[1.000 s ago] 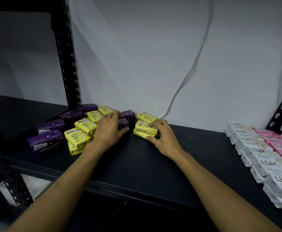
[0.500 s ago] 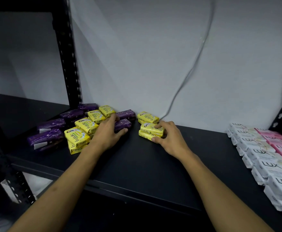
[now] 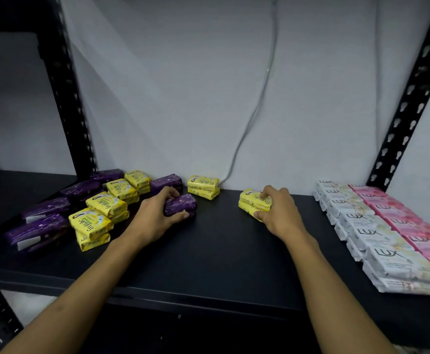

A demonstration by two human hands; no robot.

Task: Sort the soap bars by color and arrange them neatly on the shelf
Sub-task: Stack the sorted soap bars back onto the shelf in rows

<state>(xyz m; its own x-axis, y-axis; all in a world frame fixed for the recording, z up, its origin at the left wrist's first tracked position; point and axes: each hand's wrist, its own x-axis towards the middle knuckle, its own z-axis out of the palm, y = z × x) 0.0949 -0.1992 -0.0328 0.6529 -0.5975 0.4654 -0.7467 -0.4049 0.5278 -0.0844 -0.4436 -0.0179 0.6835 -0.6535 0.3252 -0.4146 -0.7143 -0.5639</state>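
On the black shelf point(image 3: 221, 251), my left hand point(image 3: 155, 218) grips a purple soap bar point(image 3: 180, 206), fingers over its top and thumb at its front. My right hand point(image 3: 280, 213) grips a stack of two yellow soap bars point(image 3: 251, 201) right of the shelf's middle. Another yellow pair point(image 3: 203, 186) stands against the back wall. At the left lie stacked yellow bars point(image 3: 99, 213) mixed with purple bars point(image 3: 40, 226); one more purple bar point(image 3: 165, 182) sits behind my left hand.
White Lux bars point(image 3: 377, 238) and pink Lux bars point(image 3: 418, 226) lie in neat rows at the right end. Black perforated uprights point(image 3: 68, 98) stand at both sides. A grey cable point(image 3: 260, 98) hangs down the white wall behind.
My right hand has slid two yellow bars to the right, away from the pair left at the wall. My left hand has closed round a purple bar and drawn it out.
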